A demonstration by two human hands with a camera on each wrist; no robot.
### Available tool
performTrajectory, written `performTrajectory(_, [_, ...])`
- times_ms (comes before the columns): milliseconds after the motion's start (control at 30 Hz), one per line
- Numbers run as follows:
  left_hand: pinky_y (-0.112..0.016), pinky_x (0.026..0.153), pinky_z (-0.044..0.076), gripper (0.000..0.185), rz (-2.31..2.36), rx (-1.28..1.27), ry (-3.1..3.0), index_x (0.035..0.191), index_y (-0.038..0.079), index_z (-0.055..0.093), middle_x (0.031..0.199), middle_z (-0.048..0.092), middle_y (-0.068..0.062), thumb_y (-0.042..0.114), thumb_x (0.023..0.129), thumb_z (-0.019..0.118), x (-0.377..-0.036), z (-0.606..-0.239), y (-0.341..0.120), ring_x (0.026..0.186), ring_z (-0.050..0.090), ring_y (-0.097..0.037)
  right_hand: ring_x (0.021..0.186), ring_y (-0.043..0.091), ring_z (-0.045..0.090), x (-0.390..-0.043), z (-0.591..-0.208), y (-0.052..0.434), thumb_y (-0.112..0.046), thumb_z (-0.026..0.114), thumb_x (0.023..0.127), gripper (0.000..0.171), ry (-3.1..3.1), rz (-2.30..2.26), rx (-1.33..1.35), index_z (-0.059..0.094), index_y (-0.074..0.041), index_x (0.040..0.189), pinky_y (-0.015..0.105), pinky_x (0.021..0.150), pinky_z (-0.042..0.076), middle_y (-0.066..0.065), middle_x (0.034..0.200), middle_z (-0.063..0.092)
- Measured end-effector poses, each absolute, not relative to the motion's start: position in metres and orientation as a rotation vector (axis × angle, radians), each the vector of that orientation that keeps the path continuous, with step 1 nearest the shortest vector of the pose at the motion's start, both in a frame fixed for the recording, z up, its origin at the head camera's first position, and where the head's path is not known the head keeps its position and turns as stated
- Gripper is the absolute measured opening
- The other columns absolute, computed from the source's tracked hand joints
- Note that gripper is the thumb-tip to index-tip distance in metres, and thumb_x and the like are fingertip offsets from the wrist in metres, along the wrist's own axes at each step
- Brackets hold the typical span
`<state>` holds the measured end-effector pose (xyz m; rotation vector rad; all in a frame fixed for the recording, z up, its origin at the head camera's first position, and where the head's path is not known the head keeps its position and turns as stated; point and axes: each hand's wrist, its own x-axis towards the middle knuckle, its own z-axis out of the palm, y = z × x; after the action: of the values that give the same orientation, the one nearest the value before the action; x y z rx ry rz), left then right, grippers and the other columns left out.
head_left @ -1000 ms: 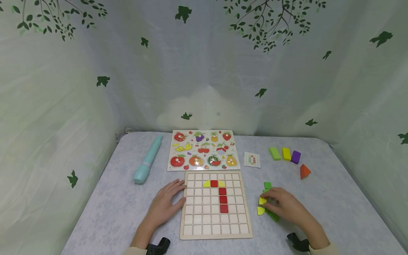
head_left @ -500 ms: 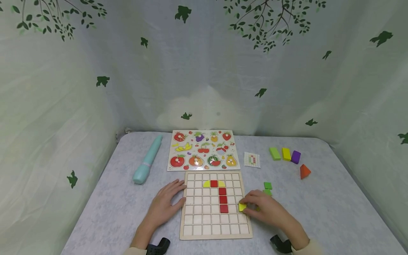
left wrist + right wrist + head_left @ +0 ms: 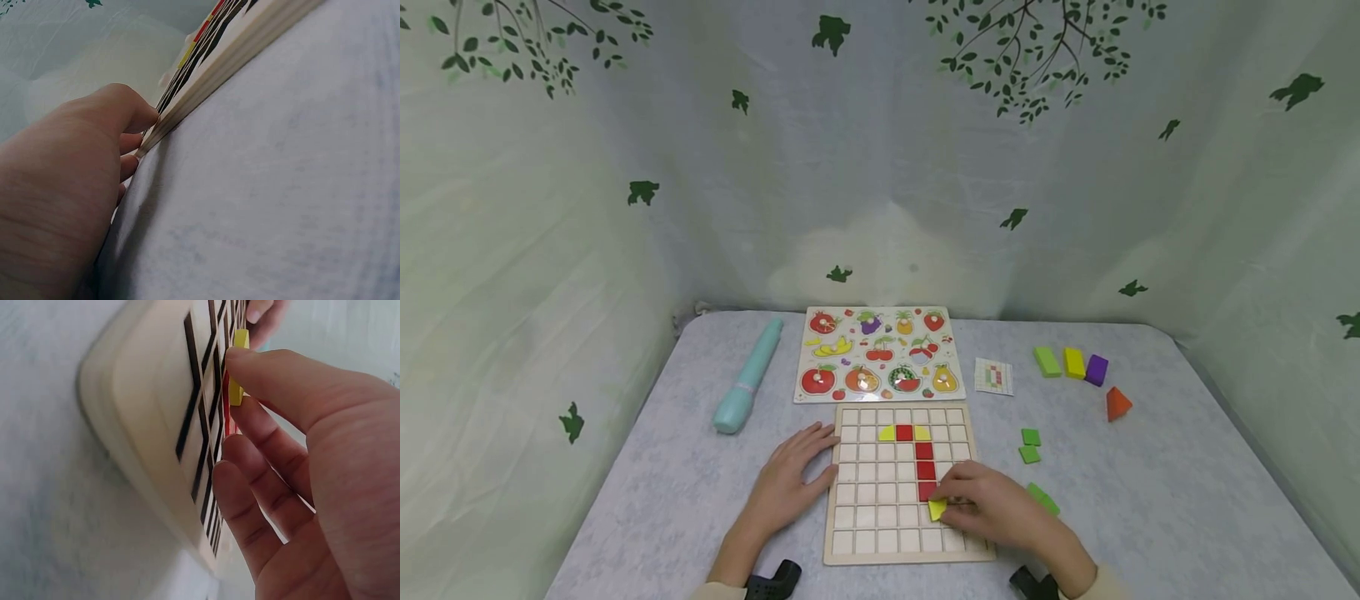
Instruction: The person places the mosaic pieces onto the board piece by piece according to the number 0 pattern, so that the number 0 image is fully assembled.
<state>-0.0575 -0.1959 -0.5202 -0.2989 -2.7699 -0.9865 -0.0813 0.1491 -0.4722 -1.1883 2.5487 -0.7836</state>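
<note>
Between thumb and forefinger, my right hand (image 3: 988,504) pinches a small yellow block (image 3: 937,509), seen edge-on as a yellow piece (image 3: 236,391) in the right wrist view. It is over the lower part of a wooden grid board (image 3: 865,517), just below a column of red squares (image 3: 926,471). Near the board's top, a red square (image 3: 904,432) lies between two yellow pieces (image 3: 887,432). My left hand (image 3: 790,479) lies with fingers extended against the board's left edge; in the left wrist view its thumb (image 3: 128,109) touches that edge.
Behind the grid board lies a fruit picture board (image 3: 880,354), with a small pattern card (image 3: 993,377) beside it. Green pieces (image 3: 1030,454) lie right of the grid. Farther back are several coloured blocks (image 3: 1074,363) and an orange triangle (image 3: 1117,404). A teal tube (image 3: 747,379) lies left.
My right hand has picked up the yellow block from the loose pieces at the right and carried it left over the grid board. The left hand has stayed in place.
</note>
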Motion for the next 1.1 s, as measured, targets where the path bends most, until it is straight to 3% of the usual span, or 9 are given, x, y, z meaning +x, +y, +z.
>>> performTrajectory(633, [-0.056, 0.12, 0.036, 0.044, -0.965, -0.296, -2.782, 0.135, 0.017, 0.068, 0.15, 0.059, -0.001, 0.027, 0.093, 0.078, -0.056, -0.519, -0.195, 0.146, 0.046, -0.028, 0.094, 0.0, 0.055, -0.078, -0.478, 0.14, -0.023, 0.077, 0.094, 0.021, 2.566, -0.724, -1.275, 0.077, -0.026, 0.115, 0.018, 0.081, 0.053, -0.017, 0.107, 0.064])
performTrajectory(1100, [-0.054, 0.121, 0.035, 0.044, -0.972, -0.29, -2.794, 0.135, 0.019, 0.068, 0.151, 0.058, 0.0, 0.027, 0.093, 0.077, -0.057, -0.519, -0.195, 0.147, 0.045, -0.027, 0.099, 0.003, 0.06, -0.085, -0.469, 0.187, -0.022, 0.08, 0.091, 0.022, 2.725, -0.722, -1.003, 0.077, -0.028, 0.112, 0.028, 0.085, 0.059, -0.018, 0.109, 0.066])
